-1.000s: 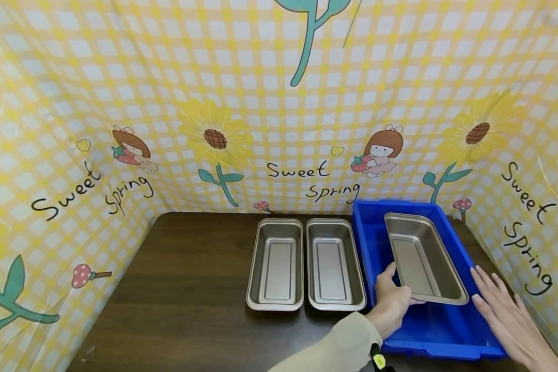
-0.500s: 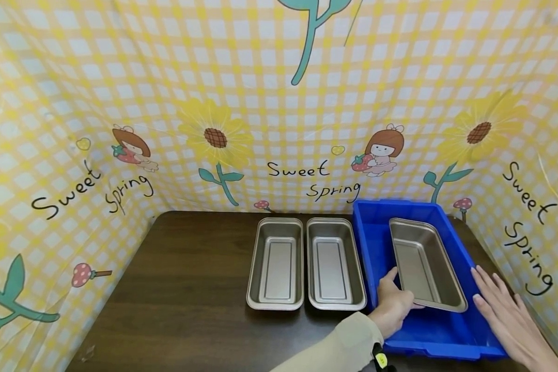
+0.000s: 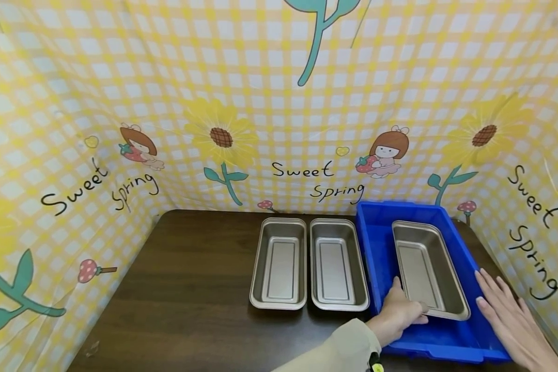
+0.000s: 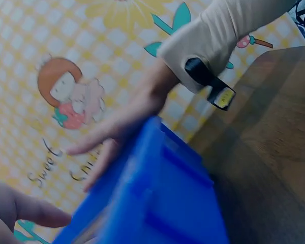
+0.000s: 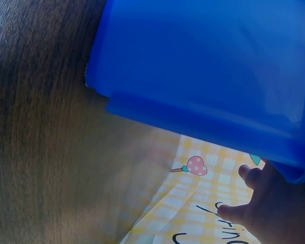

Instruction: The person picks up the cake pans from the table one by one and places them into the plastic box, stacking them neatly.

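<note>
A metallic loaf pan (image 3: 430, 268) lies inside the blue plastic bin (image 3: 451, 351), slightly askew, its opening upward. At the pan's near left corner, my left hand (image 3: 397, 312) holds the rim; some of its fingers are hidden beneath or beside the pan. Blurred fingers (image 4: 35, 208) of that hand appear at the lower left of the left wrist view. My right hand (image 3: 509, 312) rests along the bin's right rim with fingers extended. It also appears in the left wrist view, below a pale sleeve (image 4: 203, 46). In the right wrist view, the bin wall hides the pan.
Two similar loaf pans (image 3: 281, 266) stand side by side on the dark wooden table (image 3: 186, 289), left of the bin. A yellow checked cloth (image 3: 269, 119) with flowers and lettering hangs behind and on both sides. The bin sits near the table's right side.
The held loaf pan has come down deeper into the bin and a little nearer, my left hand moving along with it. The right hand keeps its place on the rim.
</note>
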`<state>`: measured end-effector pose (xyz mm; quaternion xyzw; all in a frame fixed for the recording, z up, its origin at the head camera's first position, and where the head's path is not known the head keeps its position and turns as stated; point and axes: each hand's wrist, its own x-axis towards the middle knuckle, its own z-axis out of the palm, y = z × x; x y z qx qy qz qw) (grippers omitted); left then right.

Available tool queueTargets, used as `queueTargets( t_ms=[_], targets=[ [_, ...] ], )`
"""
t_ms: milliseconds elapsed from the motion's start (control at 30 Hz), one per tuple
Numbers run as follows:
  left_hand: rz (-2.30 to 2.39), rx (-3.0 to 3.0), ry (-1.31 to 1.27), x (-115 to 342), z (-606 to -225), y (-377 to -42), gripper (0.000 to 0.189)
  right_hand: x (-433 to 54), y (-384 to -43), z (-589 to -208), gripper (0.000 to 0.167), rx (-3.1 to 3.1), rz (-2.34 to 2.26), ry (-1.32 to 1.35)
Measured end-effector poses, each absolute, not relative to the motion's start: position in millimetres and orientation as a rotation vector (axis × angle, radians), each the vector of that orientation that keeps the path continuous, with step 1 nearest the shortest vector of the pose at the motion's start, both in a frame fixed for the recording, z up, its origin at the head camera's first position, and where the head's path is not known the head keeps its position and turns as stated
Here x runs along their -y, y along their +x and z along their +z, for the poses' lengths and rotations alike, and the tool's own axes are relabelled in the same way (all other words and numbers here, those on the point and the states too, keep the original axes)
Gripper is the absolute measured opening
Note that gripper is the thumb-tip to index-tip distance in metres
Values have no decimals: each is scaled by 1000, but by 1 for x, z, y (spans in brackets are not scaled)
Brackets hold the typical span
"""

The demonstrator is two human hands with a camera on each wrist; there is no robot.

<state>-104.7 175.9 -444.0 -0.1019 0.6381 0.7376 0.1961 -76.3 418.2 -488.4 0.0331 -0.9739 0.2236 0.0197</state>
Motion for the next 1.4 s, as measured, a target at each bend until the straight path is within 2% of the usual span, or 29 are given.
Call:
queueTargets(
  t_ms=[267,533,833,1033,1400],
  targets=[
    [1985,-1725,-56,-153,-406,-93,91,-418,-77,-489,69,3045,702,75],
    [1922,-1686,243,-110,-384,-88,66,-418,-77,-490,69,3028,703,85],
    [1971,-1719,409,-66,-374,-83,57,-419,-78,-489,69,3034,707,81],
    [2042,-1730,475,-38,-376,-82,56,-419,-79,-488,70,3051,716,64],
    [2150,-1759,417,14,-385,-87,58,-420,-78,-490,69,3037,703,77]
  ],
)
